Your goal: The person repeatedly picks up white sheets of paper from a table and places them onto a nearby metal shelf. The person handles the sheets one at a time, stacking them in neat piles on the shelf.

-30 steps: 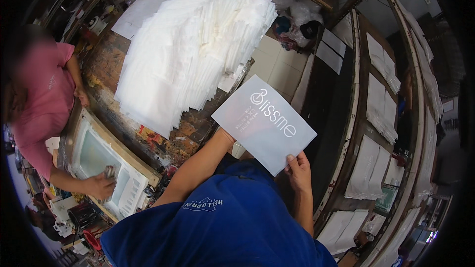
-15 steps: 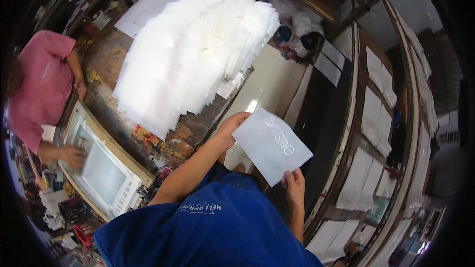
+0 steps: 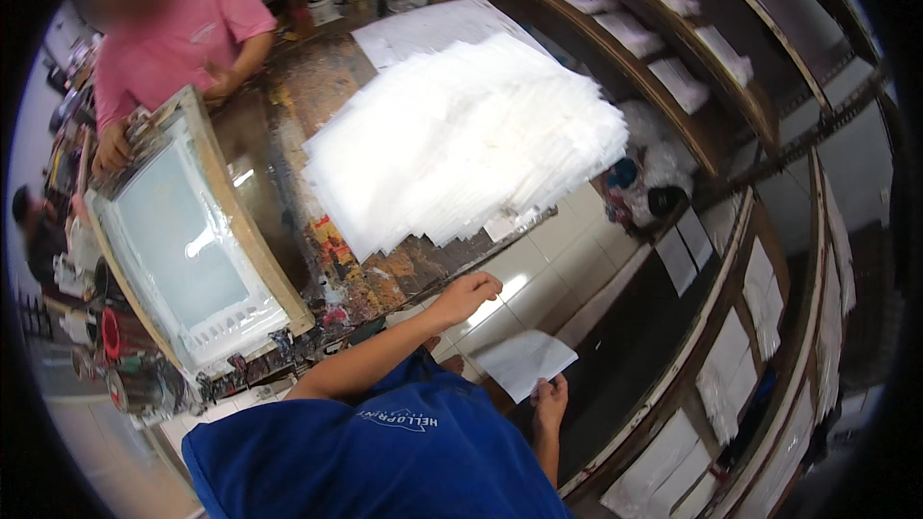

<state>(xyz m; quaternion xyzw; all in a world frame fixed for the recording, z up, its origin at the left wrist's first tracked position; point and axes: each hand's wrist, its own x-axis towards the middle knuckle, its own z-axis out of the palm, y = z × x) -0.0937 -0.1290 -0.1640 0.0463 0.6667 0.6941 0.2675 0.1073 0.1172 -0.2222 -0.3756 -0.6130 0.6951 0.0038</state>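
here, the right hand [image 3: 550, 404] is clamped on the edge of a pale sheet [image 3: 519, 363] in front of the blue shirt [image 3: 375, 457]; the left hand [image 3: 468, 297] curls near the table [image 3: 392, 281], whether closed i cannot tell.

Pale tiled floor [image 3: 556, 281], wooden shelves [image 3: 596, 31]

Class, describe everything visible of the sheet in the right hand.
The sheet is thin and whitish, like paper or plastic film. It is held bent in front of the blue shirt; no print can be made out. The right hand pinches its lower right edge; the left hand is apart from it.
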